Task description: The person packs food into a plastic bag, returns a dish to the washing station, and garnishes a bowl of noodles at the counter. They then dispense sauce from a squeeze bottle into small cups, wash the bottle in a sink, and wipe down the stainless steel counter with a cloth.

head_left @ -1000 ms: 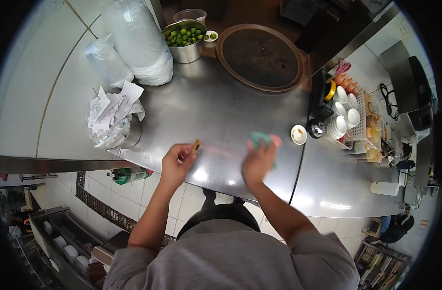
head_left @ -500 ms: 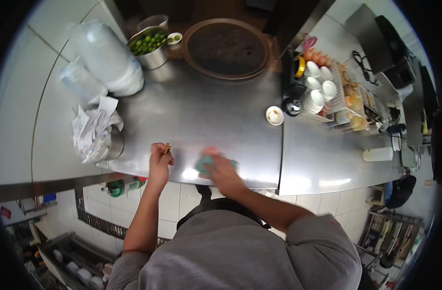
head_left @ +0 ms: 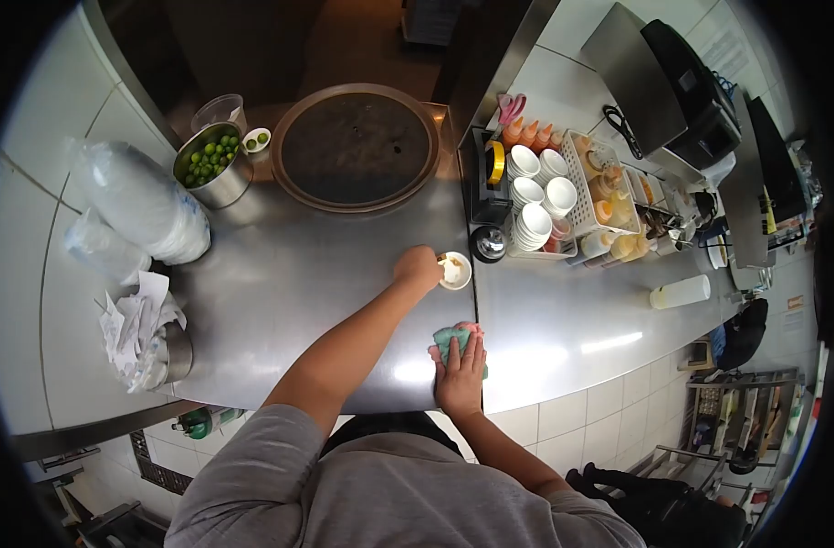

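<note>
My left hand (head_left: 418, 269) is closed at the left rim of a small white bowl (head_left: 456, 282) with brownish residue inside. A small brownish bit shows at its fingertips, too small to name, and the fingers are partly hidden. My right hand (head_left: 461, 376) presses a folded green and pink cloth (head_left: 451, 343) flat on the steel counter (head_left: 280, 301), beside the dark seam. The bowl stands a little above the cloth, apart from it.
A round brown tray (head_left: 357, 151) lies at the back, with a pot of green limes (head_left: 218, 169) to its left. Plastic-wrapped stacks (head_left: 143, 201) and a container of papers (head_left: 147, 320) line the left. White bowls (head_left: 533, 224), sauce bottles (head_left: 528, 134) and a squeeze bottle (head_left: 680, 291) stand right.
My left hand has moved right and forward to the white bowl. My right hand has slid the cloth right towards the counter seam. The view has shifted.
</note>
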Tool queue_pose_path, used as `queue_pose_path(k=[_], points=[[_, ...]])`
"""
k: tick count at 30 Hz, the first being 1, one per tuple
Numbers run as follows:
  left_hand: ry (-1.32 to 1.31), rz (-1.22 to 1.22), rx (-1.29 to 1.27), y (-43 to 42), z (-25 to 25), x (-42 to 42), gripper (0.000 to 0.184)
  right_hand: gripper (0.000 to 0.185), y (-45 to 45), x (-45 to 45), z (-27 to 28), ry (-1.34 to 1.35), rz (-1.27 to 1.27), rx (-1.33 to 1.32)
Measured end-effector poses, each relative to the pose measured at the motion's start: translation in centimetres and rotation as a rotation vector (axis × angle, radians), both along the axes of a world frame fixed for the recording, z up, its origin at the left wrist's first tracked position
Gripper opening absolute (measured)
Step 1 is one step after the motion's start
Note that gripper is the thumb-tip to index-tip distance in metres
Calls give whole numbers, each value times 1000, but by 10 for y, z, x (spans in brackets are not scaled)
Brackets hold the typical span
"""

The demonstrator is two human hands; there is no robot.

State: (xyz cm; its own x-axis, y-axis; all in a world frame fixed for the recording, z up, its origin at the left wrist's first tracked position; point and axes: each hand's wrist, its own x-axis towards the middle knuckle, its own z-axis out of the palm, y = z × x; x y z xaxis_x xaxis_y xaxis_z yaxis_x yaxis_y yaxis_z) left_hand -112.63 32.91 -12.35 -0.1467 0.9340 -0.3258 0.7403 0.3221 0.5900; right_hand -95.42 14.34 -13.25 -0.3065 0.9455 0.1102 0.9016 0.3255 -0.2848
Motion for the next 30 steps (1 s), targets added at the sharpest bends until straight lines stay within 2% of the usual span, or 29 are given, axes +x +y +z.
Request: queue_pose_path(k=[7,11,15,18,19,20,21,23,25,26,27,30], points=[[64,170,79,-35,17,-102,25,46,147,-53,-5,123,103,130],[75,300,66,-79,39,-142,26,47,262,-103,-28,182,23,224],[81,432,114,-139,29,-160,27,52,350,-132,-38,649,-140,247],[45,538,47,-181,27,-162,24,46,403,-141,-43,487,-92,337],[-19,601,22,-193,30,-159,22,46,416,-145,-47,490,-78,332],[-86,662,-3,-202,33,-157,21,45,426,-149,-50,378,-98,287],[-90,675,-7,-211,33,-156,21,44,429,-150,-48,263,-119,242],[-136,750,15,-228,34,-156,21,43,427,-140,-52,235,-91,189],[-155,768,33,-244,36,-164,20,41,413,-123,-76,62,66,260],[-168,784,51,-250,37,-169,20,39,368,-115,-42,58,121,96],[-177,795,53,-256,41,-174,20,37,328,-107,-41,198,105,300],[-181,872,124,-279,52,-195,16,50,202,-80,-30,24,91,202]])
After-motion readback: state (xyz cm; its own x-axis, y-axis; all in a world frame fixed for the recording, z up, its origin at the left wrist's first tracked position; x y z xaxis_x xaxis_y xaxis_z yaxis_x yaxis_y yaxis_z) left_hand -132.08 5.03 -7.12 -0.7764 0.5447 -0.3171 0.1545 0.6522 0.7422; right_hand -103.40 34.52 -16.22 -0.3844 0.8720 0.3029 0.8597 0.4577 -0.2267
